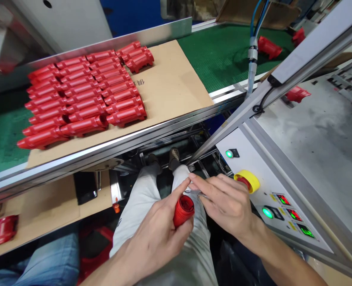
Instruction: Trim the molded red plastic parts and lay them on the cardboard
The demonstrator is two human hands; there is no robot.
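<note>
My left hand is wrapped around a red plastic housing, a short tube whose round open end faces up toward me. Its index finger stretches up to meet the fingertips of my right hand. Just right of the tube, my right hand is closed in a pinch, and a thin, shiny sliver shows at its fingers; I cannot make out what it is. Both hands are over my lap. Ahead on the left, rows of similar red housings lie side by side on a cardboard sheet.
The cardboard rests on a green conveyor belt with a metal edge. At right stands a machine panel with lit buttons and a yellow-ringed emergency stop. A slanted metal post rises beside it. A lower shelf is at left, near someone's jeans.
</note>
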